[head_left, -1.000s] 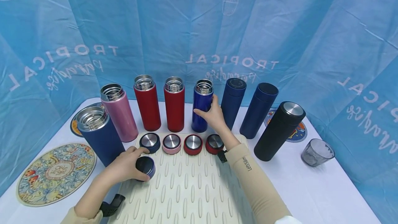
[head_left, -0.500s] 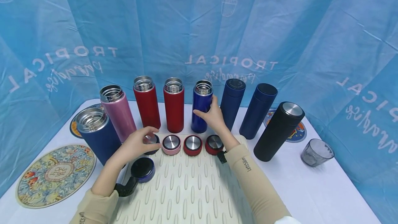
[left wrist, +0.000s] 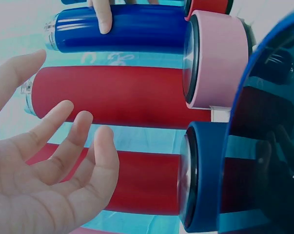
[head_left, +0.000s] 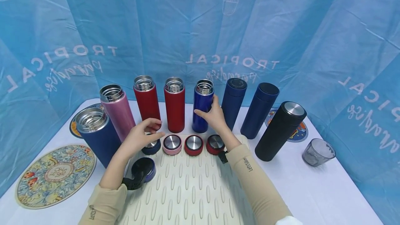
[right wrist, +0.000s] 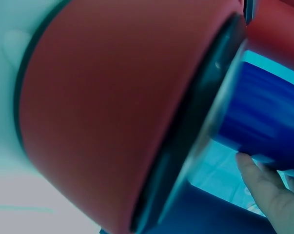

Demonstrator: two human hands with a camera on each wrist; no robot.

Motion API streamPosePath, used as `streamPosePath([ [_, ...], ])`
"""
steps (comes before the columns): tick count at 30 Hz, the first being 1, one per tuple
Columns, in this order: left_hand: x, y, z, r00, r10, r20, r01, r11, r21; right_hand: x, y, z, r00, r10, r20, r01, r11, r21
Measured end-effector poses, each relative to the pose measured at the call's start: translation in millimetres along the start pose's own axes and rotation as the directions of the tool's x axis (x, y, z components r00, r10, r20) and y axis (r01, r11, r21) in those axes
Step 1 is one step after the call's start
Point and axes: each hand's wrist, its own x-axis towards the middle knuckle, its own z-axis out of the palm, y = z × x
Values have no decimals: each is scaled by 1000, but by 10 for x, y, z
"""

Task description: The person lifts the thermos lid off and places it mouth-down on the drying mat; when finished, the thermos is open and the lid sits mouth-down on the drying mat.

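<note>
My right hand (head_left: 215,115) grips an uncapped bright blue thermos (head_left: 201,105), thumb across its front, fingers round its right side. The thermos stands upright behind the mat. My left hand (head_left: 137,138) hovers over the navy lid (head_left: 152,149) with fingers spread and slightly bent, holding nothing; it hides part of that lid. In the left wrist view the left palm and fingers (left wrist: 107,156) are apart from the lids. Under the left wrist lies a blue lid with a black top (head_left: 150,174). A pink lid (head_left: 172,145) and two red lids, one being the nearer-middle red lid (head_left: 194,146), continue the row.
Uncapped thermoses stand at the left: a navy one (head_left: 100,141), a pink one (head_left: 120,114) and two red ones. Capped navy thermoses and a black thermos (head_left: 278,134) stand at the right, beside a glass (head_left: 318,153). The lids sit on a cream ribbed mat (head_left: 187,197).
My left hand has let go of the black-topped blue lid and moved up and right over the navy lid. My right hand keeps its grip on the blue thermos.
</note>
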Motion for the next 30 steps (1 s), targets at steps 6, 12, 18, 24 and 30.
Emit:
streamPosePath([
  [6, -9, 1, -10, 1000, -7, 4, 7, 1000, -9, -5, 16, 17, 1000, 8, 7, -8, 1000, 7],
  [12, 3, -46, 0, 1000, -5, 11, 5, 1000, -20, -118, -10, -6, 999, 24, -40, -25, 999, -31],
  [18, 18, -80, 13, 1000, -17, 5, 17, 1000, 16, -318, -53, -90, 907, -202, -370, 207, 978, -27],
  [24, 19, -75, 15, 998, -67, 16, 64, 991, 115, -352, 24, -209, 652, -371, -661, 404, 908, -110],
  [30, 22, -90, 19, 993, -90, 75, 76, 982, 171, -319, 142, -295, 656, -269, -705, 313, 947, -71],
])
